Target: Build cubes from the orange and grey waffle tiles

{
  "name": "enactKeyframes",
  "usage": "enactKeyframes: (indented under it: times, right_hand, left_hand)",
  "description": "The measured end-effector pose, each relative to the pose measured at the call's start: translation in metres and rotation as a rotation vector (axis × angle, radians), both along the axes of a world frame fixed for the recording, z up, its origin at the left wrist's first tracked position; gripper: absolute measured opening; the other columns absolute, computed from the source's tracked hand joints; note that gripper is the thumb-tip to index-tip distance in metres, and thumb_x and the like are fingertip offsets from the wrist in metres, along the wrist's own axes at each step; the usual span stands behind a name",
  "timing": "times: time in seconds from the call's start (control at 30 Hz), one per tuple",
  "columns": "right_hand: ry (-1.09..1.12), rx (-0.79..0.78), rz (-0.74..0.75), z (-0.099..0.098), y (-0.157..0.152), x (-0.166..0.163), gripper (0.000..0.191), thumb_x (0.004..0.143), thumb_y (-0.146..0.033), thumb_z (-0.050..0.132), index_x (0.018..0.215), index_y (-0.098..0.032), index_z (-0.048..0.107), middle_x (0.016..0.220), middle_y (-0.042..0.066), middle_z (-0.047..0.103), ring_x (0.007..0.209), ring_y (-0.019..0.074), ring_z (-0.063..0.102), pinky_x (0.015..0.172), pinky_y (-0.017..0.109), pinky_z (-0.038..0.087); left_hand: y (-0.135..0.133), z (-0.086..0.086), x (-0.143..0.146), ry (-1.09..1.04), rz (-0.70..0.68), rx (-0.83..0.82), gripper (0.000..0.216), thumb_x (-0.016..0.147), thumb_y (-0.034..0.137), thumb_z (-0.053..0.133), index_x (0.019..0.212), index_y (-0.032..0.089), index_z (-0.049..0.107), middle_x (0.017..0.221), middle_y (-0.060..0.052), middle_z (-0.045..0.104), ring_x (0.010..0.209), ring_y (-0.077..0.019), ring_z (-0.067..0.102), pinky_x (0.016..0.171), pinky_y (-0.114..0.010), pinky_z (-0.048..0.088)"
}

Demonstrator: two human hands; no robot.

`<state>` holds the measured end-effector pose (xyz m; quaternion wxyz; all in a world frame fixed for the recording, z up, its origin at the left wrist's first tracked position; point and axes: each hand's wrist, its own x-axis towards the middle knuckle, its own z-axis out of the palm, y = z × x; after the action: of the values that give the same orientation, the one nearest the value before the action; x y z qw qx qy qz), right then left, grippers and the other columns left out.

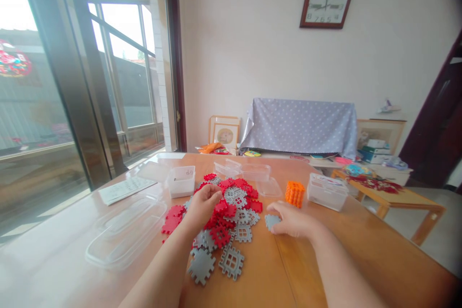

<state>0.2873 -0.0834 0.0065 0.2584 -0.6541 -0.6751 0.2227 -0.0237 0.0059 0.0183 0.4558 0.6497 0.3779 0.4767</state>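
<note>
My left hand (205,204) is over the pile of red and grey interlocking plastic tiles, its fingers curled together. Whatever may be between those fingertips is hidden. To the right of the pile, my right hand (293,220) grips a grey interlocking tile (272,222) between thumb and fingers, low over the table. Red tiles (220,237) and grey window-shaped tiles (231,262) overlap loosely in the pile. A solid grey tile (201,266) lies at its near edge. Just beyond my right hand stands an orange block (295,194) built of such tiles.
Clear plastic lids (126,236) lie left on the wooden table (267,274), near a white tub (181,182) and a printed sheet (127,189). A lidded clear box (327,191) stands right. More clear containers (255,172) sit behind the pile.
</note>
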Motion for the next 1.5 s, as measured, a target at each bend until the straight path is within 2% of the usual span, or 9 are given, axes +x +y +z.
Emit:
enactKeyframes:
  times: [0.23, 0.33, 0.53, 0.67, 0.8, 0.93, 1.2, 1.33, 1.5]
  right_hand:
    - [0.044, 0.179, 0.101, 0.006, 0.007, -0.041, 0.032, 0.073, -0.032, 0.075, 0.104, -0.025, 0.073, 0.107, 0.007, 0.071, 0.101, 0.0280, 0.063, 0.092, 0.039, 0.046]
    - [0.075, 0.200, 0.156, 0.009, 0.001, -0.073, 0.050, 0.071, -0.043, 0.080, 0.119, -0.030, 0.071, 0.119, 0.008, 0.069, 0.110, 0.0307, 0.061, 0.101, 0.043, 0.043]
    - [-0.014, 0.174, 0.353, 0.011, -0.021, -0.133, 0.083, 0.071, -0.065, 0.076, 0.145, -0.040, 0.051, 0.159, 0.003, 0.039, 0.147, 0.0399, 0.028, 0.122, 0.056, 0.014]
    - [-0.180, 0.211, 0.494, 0.014, -0.034, -0.166, 0.093, 0.072, -0.074, 0.069, 0.153, -0.039, 0.037, 0.165, 0.002, 0.026, 0.151, 0.0399, 0.018, 0.123, 0.062, 0.006]
    - [-0.304, 0.216, 0.657, 0.010, -0.038, -0.191, 0.098, 0.072, -0.077, 0.066, 0.155, -0.037, 0.032, 0.167, 0.004, 0.020, 0.153, 0.0410, 0.011, 0.121, 0.067, -0.003]
    - [-0.342, 0.212, 0.572, -0.002, -0.033, -0.202, 0.091, 0.073, -0.073, 0.068, 0.151, -0.036, 0.040, 0.164, 0.005, 0.029, 0.151, 0.0408, 0.019, 0.120, 0.068, 0.008]
    - [-0.360, 0.464, 0.364, -0.014, -0.018, -0.199, 0.046, 0.085, -0.031, 0.066, 0.131, -0.027, 0.063, 0.135, 0.007, 0.064, 0.125, 0.0300, 0.055, 0.108, 0.048, 0.044]
    - [-0.329, 0.608, 0.348, -0.017, -0.009, -0.193, 0.029, 0.094, -0.023, 0.054, 0.121, -0.023, 0.066, 0.117, 0.008, 0.071, 0.110, 0.0257, 0.062, 0.098, 0.042, 0.051]
    - [-0.249, 0.719, 0.218, -0.020, 0.012, -0.171, 0.027, 0.098, -0.021, 0.048, 0.118, -0.022, 0.066, 0.112, 0.008, 0.072, 0.106, 0.0239, 0.065, 0.096, 0.041, 0.052]
  left_hand:
    - [0.017, -0.010, -0.029, 0.283, 0.235, 0.042, 0.019, 0.075, 0.033, 0.066, 0.090, 0.020, 0.067, 0.067, 0.001, 0.062, 0.060, -0.0153, 0.052, 0.060, -0.025, 0.034]
    - [0.020, -0.016, -0.040, 0.451, 0.334, 0.101, 0.011, 0.075, 0.031, 0.066, 0.082, 0.022, 0.066, 0.072, -0.003, 0.066, 0.068, -0.0197, 0.057, 0.065, -0.028, 0.035]
    - [0.016, -0.011, -0.045, 0.642, 0.486, 0.110, 0.013, 0.080, 0.035, 0.063, 0.085, 0.023, 0.067, 0.089, -0.012, 0.072, 0.090, -0.0300, 0.064, 0.081, -0.035, 0.041]
    - [0.014, -0.005, -0.043, 0.846, 0.486, 0.077, 0.027, 0.088, 0.035, 0.051, 0.105, 0.021, 0.067, 0.112, -0.014, 0.071, 0.109, -0.0318, 0.062, 0.096, -0.040, 0.042]
    - [0.014, -0.005, -0.044, 0.903, 0.487, 0.051, 0.034, 0.089, 0.038, 0.048, 0.112, 0.020, 0.065, 0.118, -0.015, 0.069, 0.113, -0.0324, 0.061, 0.099, -0.042, 0.042]
    - [0.012, -0.008, -0.045, 0.945, 0.494, 0.017, 0.040, 0.090, 0.043, 0.046, 0.114, 0.017, 0.064, 0.121, -0.019, 0.067, 0.116, -0.0373, 0.059, 0.099, -0.049, 0.042]
    - [0.013, -0.012, -0.044, 0.947, 0.482, -0.059, 0.043, 0.089, 0.046, 0.047, 0.115, 0.016, 0.063, 0.125, -0.021, 0.066, 0.119, -0.0385, 0.059, 0.097, -0.049, 0.043]
    - [0.017, -0.012, -0.044, 0.920, 0.455, -0.059, 0.041, 0.090, 0.046, 0.045, 0.112, 0.017, 0.065, 0.120, -0.020, 0.069, 0.114, -0.0378, 0.062, 0.091, -0.046, 0.046]
    - [0.017, -0.011, -0.042, 0.887, 0.456, -0.042, 0.044, 0.091, 0.048, 0.044, 0.117, 0.020, 0.065, 0.120, -0.018, 0.070, 0.113, -0.0357, 0.063, 0.091, -0.044, 0.046]
